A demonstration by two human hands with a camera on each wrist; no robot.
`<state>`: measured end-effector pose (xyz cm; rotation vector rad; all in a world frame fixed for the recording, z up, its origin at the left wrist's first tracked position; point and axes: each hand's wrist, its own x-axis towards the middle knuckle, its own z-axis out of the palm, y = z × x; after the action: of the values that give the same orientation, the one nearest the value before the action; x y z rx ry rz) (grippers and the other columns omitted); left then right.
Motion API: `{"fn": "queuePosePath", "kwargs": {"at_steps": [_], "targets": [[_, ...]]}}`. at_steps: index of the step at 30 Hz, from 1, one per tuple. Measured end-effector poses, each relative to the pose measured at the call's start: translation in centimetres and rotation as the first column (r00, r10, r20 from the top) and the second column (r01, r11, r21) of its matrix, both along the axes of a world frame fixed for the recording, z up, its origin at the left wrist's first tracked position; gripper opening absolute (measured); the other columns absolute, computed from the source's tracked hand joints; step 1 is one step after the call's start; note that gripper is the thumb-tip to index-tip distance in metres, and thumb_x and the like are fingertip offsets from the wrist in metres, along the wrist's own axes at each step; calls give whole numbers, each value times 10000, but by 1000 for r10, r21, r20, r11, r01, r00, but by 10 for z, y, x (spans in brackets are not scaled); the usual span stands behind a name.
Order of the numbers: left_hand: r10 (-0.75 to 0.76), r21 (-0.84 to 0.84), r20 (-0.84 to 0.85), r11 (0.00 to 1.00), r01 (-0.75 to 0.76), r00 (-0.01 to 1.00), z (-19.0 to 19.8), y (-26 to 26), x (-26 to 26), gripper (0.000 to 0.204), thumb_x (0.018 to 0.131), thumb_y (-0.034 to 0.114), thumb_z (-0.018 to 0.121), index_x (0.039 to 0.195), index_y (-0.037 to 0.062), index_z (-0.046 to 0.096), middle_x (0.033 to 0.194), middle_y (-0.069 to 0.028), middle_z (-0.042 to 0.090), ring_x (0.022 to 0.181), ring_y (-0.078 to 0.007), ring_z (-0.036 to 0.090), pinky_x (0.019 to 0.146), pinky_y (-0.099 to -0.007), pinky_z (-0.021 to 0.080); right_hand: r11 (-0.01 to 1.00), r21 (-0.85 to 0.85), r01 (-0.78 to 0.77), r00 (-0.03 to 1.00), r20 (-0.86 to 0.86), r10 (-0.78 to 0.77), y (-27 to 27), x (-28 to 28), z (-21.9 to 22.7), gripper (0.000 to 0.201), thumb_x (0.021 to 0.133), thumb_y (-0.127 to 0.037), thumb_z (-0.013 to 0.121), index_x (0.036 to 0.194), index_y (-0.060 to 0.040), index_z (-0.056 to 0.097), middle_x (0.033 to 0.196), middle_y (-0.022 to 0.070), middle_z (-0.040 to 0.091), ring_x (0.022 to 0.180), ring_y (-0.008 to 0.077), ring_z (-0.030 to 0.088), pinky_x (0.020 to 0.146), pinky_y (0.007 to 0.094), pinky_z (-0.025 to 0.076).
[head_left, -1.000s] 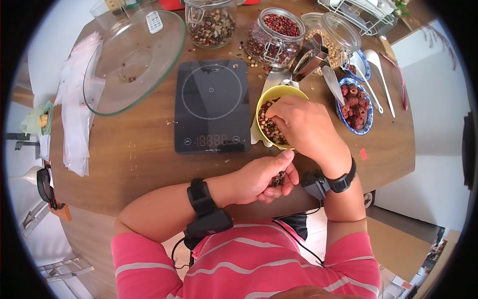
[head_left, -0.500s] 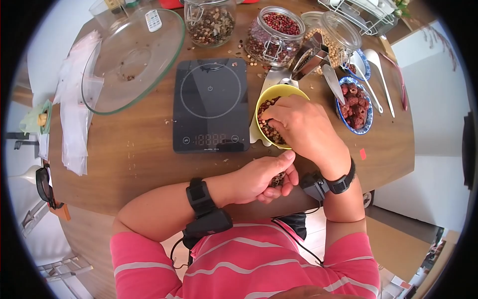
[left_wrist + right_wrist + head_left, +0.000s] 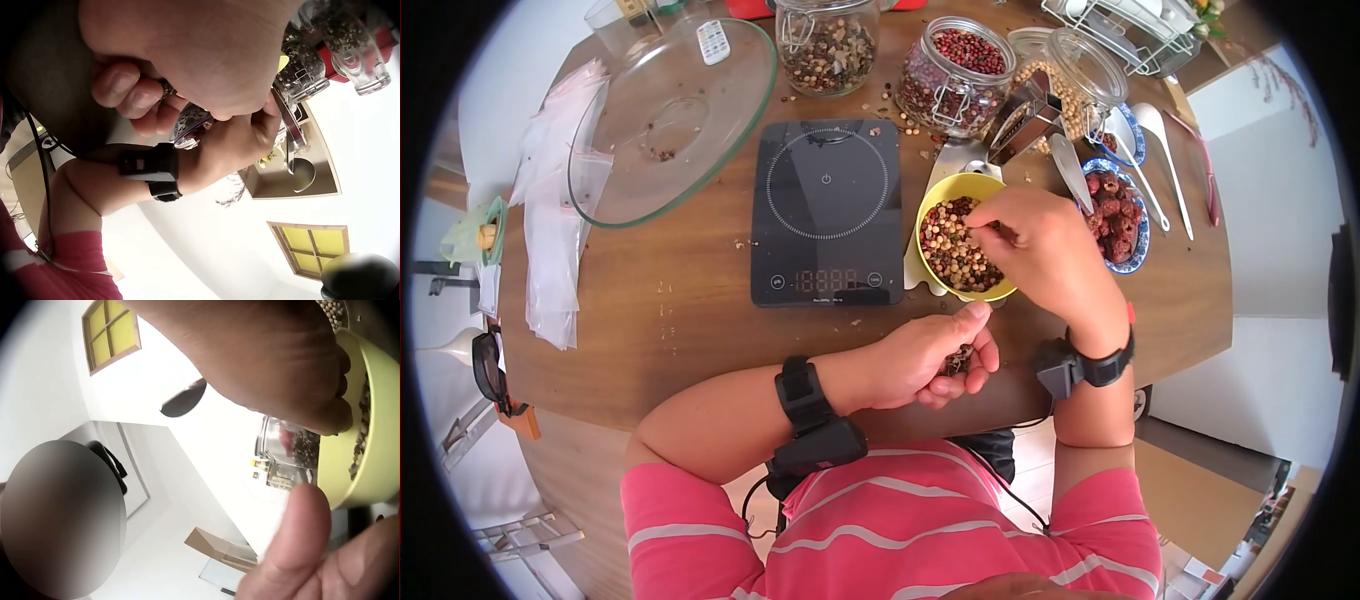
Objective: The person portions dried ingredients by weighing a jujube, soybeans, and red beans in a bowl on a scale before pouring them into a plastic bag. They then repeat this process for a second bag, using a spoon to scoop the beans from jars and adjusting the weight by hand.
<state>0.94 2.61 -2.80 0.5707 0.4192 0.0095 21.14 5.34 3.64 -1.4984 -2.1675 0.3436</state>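
Note:
A yellow bowl (image 3: 966, 285) of mixed tan, red and dark beans (image 3: 956, 246) stands right of the kitchen scale. Over the bowl's right side is my right hand (image 3: 1040, 245), its fingers curled and thumb near the index fingertip; I cannot tell whether a small bit is between them. In the right wrist view its fingertips are at the rim. Just below the bowl, my left hand (image 3: 935, 360) holds a small heap of dark dried bits (image 3: 956, 360) in its curled fingers, thumb lying along the top. The left wrist view shows only a little of that heap.
Left of the bowl lies a black kitchen scale (image 3: 827, 212). Behind stand glass jars (image 3: 957, 80) of beans and dried bits. On the right are a blue-rimmed dish (image 3: 1140, 258) of dark red dried fruit and white spoons (image 3: 1170, 160). A glass lid (image 3: 630, 190) and plastic bags (image 3: 550, 260) lie left.
My right hand has drawn back from the beans toward the bowl's right side, uncovering more of the contents. The left hand stays in place with its dark bits.

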Motion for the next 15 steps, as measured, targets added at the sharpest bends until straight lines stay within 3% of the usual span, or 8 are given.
{"fn": "queuePosePath", "kwargs": {"at_steps": [1,3,4,5,7,11,13,15], "targets": [[3,-28,3,1000,-3,1000,0,0,0,731,1076,716,266,1090,59,587,864,-54,576,579,-67,347,497,-229,295,1000,1,0,1000,-1,0,-4,4,7,122,831,34,740,936,-26,720,863,115,704,791,308,699,695,367,551],[15,-56,10,998,-14,1000,0,2,0,750,1064,736,255,1090,64,586,863,-58,572,577,-70,345,496,-228,294,974,-220,-47,968,-251,-10,-11,12,21,113,866,-23,742,976,-50,742,897,110,748,744,242,747,653,355,573],[26,-84,18,996,-25,999,0,3,0,769,1053,756,243,1089,69,585,863,-61,568,575,-73,342,495,-226,293,960,-248,-130,947,-316,47,-14,16,25,134,858,11,753,978,-47,750,896,85,754,765,187,754,665,324,580],[24,-85,15,996,-23,1000,-1,3,0,769,1053,756,243,1089,69,585,863,-61,568,575,-73,342,495,-226,293,960,-248,-129,947,-319,45,-17,16,30,134,858,11,753,978,-47,750,896,85,754,765,187,754,665,324,580],[87,-115,46,990,-82,995,-2,4,0,802,1023,802,230,1093,84,581,857,-62,561,571,-75,338,496,-224,292,840,-336,-426,849,-469,243,-24,14,39,162,823,74,794,944,-17,735,875,101,738,796,212,745,696,309,568],[128,-148,13,981,-125,992,7,5,2,768,1029,794,238,1126,105,563,875,-63,556,576,-74,333,500,-221,292,777,-406,-481,846,-447,290,-25,7,35,187,815,56,811,967,-35,751,906,94,765,829,250,767,718,334,592],[88,-110,24,990,-84,996,2,5,1,752,1039,780,216,1048,114,566,843,-41,544,572,-65,335,492,-224,293,780,-398,-483,827,-500,257,-21,9,32,181,810,58,805,955,-35,746,921,97,772,829,255,766,729,329,594],[62,-92,51,994,-57,997,-7,4,0,693,1060,741,226,1103,127,544,883,-47,547,581,-67,331,500,-219,290,811,-351,-469,841,-457,288,-16,15,25,190,824,41,777,982,-56,735,931,74,755,801,229,765,710,323,614]]}}
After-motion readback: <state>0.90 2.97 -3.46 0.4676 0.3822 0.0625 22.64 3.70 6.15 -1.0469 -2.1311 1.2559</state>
